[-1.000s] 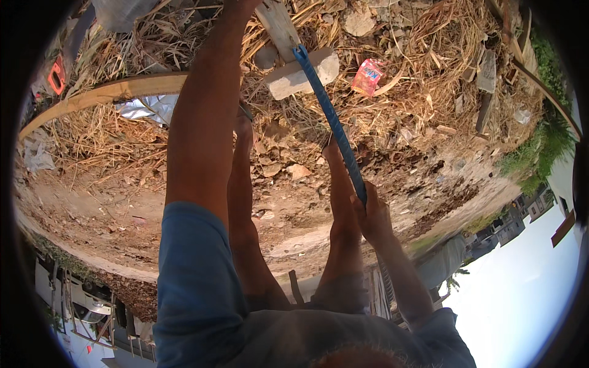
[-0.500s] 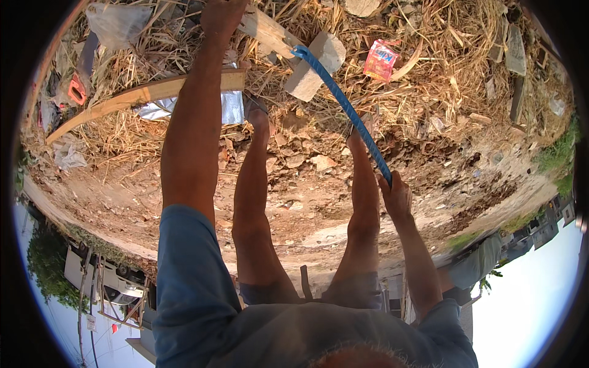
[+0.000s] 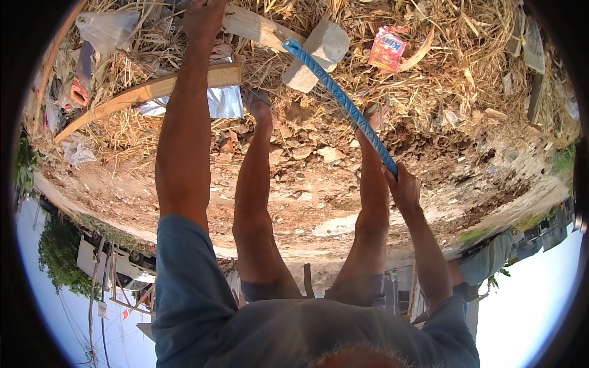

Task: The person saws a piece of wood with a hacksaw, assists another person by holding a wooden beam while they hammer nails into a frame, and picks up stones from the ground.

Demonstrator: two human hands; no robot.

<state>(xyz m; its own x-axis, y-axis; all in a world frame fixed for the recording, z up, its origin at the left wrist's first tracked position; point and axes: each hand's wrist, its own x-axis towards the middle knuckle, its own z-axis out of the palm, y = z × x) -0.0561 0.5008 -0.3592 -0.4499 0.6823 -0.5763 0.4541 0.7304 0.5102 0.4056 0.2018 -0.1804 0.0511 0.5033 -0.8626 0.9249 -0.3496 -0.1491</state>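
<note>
Right hand: the right hand (image 3: 404,189) is wrapped around the lower end of a long blue ribbed metal bar (image 3: 340,98), fingers fully curled on it.
Blue bar: it slants up and left from that grip, and its hooked tip meets a pale wooden plank (image 3: 254,26) just beside a grey concrete block (image 3: 319,52).
Left hand: the left hand (image 3: 205,15) reaches to the top of the view and rests on the near end of the pale plank; how far its fingers are bent around it cannot be told.
Ground: bare legs stand on dry brown earth (image 3: 307,190) strewn with straw (image 3: 466,67).
Nearby: a longer curved wooden board (image 3: 147,95), a silver foil sheet (image 3: 221,103) and a red snack wrapper (image 3: 386,50) lie in the litter.
</note>
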